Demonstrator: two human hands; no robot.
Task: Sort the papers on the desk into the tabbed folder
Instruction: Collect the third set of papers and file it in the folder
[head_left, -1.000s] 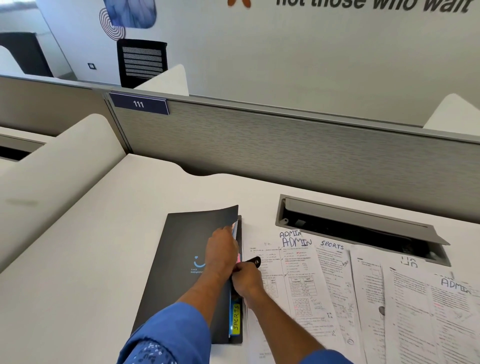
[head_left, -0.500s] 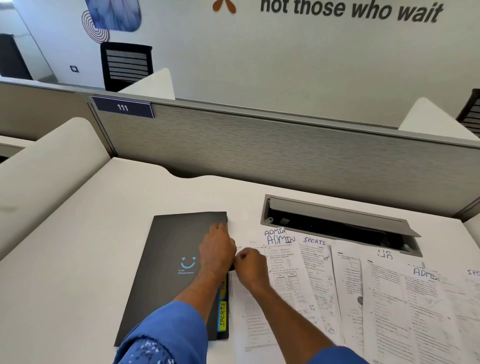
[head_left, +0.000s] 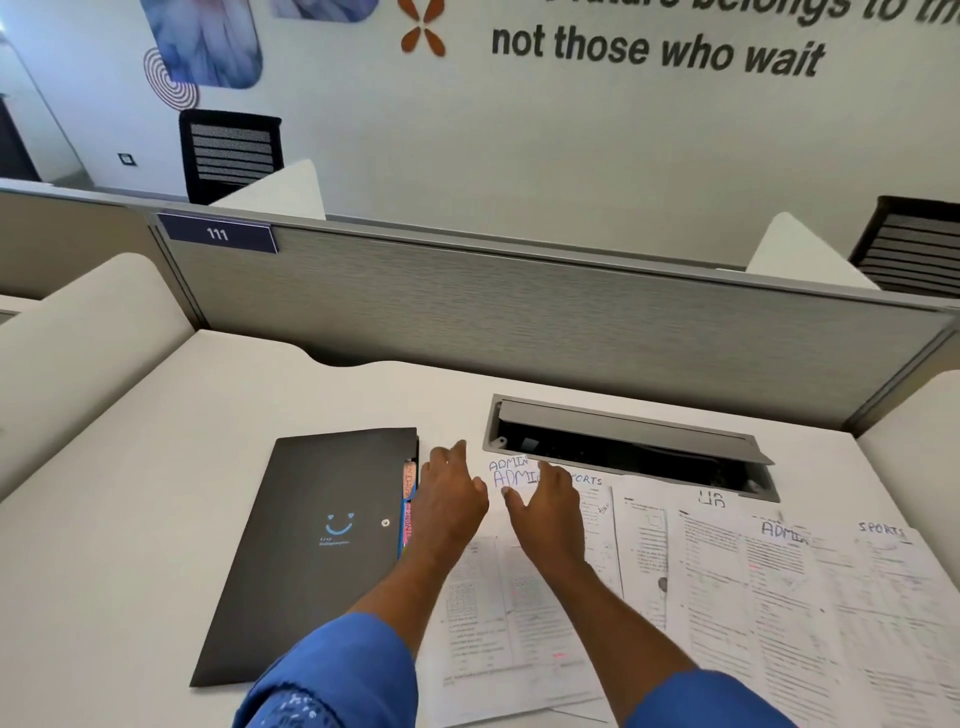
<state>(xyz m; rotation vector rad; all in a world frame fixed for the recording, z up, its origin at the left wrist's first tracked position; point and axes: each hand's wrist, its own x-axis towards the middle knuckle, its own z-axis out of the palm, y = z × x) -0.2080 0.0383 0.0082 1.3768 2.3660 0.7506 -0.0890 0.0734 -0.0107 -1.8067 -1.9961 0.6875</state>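
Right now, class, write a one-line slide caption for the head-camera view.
Open left hand by the closed black folder, open right hand over labelled papers.

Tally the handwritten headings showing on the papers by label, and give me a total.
ADMIN headings: 3
SPORTS headings: 2, one partly covered by the right hand
Heading too unclear to read: 1
Total: 6

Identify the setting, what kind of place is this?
Most likely an open-plan office workstation: a grey partition carries a number plate reading 111, a cable hatch is set into the desk, and an office chair stands beyond it.
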